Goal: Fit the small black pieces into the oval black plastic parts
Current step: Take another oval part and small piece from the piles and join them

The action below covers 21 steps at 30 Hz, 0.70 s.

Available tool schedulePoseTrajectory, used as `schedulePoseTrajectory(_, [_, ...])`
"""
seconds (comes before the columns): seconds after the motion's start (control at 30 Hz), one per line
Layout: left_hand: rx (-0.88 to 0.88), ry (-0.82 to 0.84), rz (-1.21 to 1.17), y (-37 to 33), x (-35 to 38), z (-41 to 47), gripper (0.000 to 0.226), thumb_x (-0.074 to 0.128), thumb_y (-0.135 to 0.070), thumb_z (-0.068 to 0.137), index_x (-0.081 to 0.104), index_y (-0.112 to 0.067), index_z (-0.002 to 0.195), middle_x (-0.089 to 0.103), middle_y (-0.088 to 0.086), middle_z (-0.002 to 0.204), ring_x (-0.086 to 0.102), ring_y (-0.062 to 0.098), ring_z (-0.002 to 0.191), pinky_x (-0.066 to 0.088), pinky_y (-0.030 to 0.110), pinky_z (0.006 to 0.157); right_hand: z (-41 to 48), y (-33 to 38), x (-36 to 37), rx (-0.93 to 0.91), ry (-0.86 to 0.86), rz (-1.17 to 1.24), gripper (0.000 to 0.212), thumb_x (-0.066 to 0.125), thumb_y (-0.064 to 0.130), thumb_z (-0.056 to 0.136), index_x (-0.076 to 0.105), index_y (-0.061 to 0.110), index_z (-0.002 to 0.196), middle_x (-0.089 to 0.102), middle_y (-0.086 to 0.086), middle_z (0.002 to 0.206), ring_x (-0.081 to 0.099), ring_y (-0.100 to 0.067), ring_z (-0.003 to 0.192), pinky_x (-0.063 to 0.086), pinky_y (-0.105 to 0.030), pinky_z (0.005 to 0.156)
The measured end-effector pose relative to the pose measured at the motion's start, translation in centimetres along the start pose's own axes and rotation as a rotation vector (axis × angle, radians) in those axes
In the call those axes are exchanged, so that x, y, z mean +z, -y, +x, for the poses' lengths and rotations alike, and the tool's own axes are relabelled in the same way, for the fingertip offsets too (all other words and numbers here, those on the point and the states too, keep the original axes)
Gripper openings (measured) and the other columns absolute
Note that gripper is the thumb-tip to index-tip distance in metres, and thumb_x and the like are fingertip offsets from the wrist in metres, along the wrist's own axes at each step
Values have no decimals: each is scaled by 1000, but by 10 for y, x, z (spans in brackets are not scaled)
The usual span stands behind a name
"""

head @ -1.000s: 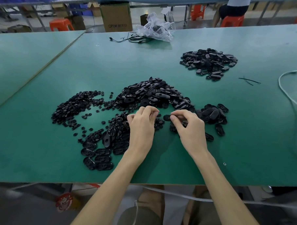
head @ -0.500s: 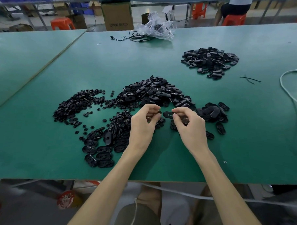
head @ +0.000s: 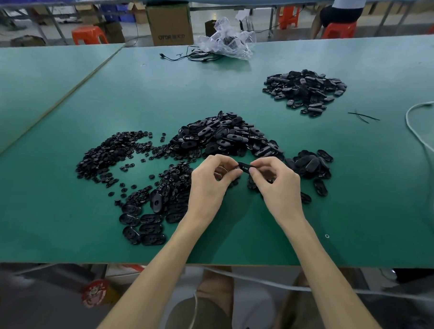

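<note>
Both hands raised just above green bench (head: 58,232), toward near edge. Left hand (head: 210,184) and right hand (head: 279,185) pinched one oval part (head: 244,167) between fingertips, part spanning gap. Small pieces (head: 112,154) heaped toward left edge; big oval pile (head: 227,136) mid-bench; separate oval pile (head: 305,90) toward far right corner. White cable (head: 425,146) along right edge.

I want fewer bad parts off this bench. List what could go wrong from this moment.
1. The oval part is pinched in mid-air between the left hand and right hand, by fingertips only. A slip would probably drop it among the look-alike pile of ovals below.
2. The loose small pieces spread toward the row of ovals near the table edge. A wrist sweep could mix them or knock some off.
</note>
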<state>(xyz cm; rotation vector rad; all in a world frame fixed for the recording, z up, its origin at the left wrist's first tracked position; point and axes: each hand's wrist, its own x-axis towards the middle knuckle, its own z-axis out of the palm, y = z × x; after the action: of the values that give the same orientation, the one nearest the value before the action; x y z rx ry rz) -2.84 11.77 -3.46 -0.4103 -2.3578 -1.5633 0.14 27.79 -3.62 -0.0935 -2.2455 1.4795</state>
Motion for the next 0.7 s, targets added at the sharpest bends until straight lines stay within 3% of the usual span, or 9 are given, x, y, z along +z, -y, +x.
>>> schedulePoseTrajectory(0.13, [16,-15,42,0,0,-1,12,82,-23,89,70,-24,86,68,-12,87,64,6,80,46,12,72,-1,0,0,1,32,62,12,78,14,92,75,25,96,75,20,86,71,-1,82,50,-9,72])
schedulePoseTrajectory(0.3, [54,-35,90,0,1,-2,16,80,-21,91,67,-21,82,64,-11,84,62,6,76,43,9,67,-2,0,1,-1,81,91,12,79,14,92,76,23,99,76,15,86,73,-8,84,58,-24,78])
schedulePoseTrajectory(0.4, [46,-34,93,1,2,-1,18,80,-21,91,67,-21,79,63,-11,83,63,8,74,44,11,65,-2,0,-1,-11,82,99,13,79,12,92,77,22,99,76,16,89,74,-7,85,60,-27,81])
schedulePoseTrajectory(0.7, [117,36,141,1,4,-2,10,73,-19,97,72,-14,89,63,-8,89,63,10,77,54,29,70,-2,3,-3,-18,98,105,11,78,11,92,76,22,95,76,14,87,73,-11,85,61,-36,83])
